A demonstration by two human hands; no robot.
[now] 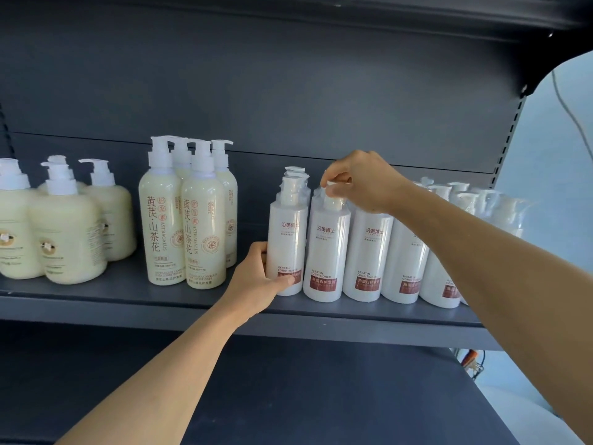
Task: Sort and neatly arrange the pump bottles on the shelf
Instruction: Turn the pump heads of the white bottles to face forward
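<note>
Head view: two hands work on the row of white keratin conditioner bottles at the right half of the dark shelf [128,303]. The left hand [256,277] curls round the lower body of the leftmost white bottle [287,239], thumb across its red label. The right hand [359,183] pinches the pump head of the second white bottle [327,248] between thumb and fingertips.

To do this step well, I judge the left hand should steady its bottle low at the base while the right turns or nudges its bottle by the pump, so the labels face the near edge and the bases line up with the neighbours. Gripping only the pump gives little control, so small moves are safer; the wrapped plastic looks slippery.

Both bottles stand upright, long axis vertical, labels facing near. Which way the second bottle's nozzle points is hidden by the fingers.

More white bottles [404,261] continue to the right. To the left stand tall cream bottles [162,226], and further left squat cream bottles [67,239], all upright.
</note>
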